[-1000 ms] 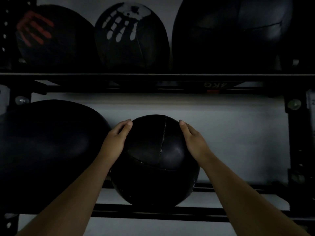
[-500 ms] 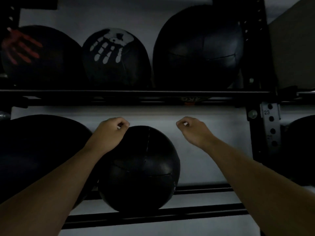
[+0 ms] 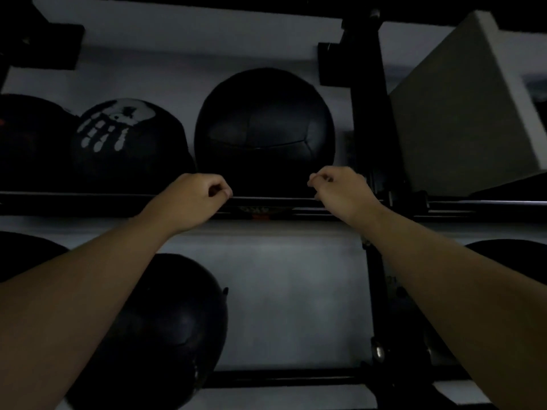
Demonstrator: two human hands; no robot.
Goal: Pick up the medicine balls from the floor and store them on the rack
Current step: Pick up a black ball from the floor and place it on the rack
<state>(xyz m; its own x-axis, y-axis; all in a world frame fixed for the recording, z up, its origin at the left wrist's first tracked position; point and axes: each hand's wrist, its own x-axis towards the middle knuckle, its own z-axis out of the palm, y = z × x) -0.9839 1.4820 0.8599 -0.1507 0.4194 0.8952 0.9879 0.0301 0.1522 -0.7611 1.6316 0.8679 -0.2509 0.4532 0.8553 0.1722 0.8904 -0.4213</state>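
A black medicine ball [image 3: 177, 329] rests on the lower rails of the black rack [image 3: 296, 378], at the lower left, partly behind my left forearm. My left hand [image 3: 195, 199] hangs in front of the upper shelf rail [image 3: 88, 199], fingers curled, holding nothing. My right hand [image 3: 340, 187] is level with it, also loosely curled and empty. Both hands are well above the ball and apart from it. On the upper shelf sit a large black ball [image 3: 265, 131] and a ball with a white handprint [image 3: 130, 140].
A black rack upright [image 3: 367, 113] runs down right of centre. Another dark ball [image 3: 26, 134] sits at the upper far left, one at the far left of the lower shelf [image 3: 23, 250], one at the right edge [image 3: 509, 253]. A pale wall corner [image 3: 461, 113] juts out upper right.
Both hands let go of the ball on the lower rails, curled up and drew back. The view has tilted upward and to the right, so the ball now sits low left.
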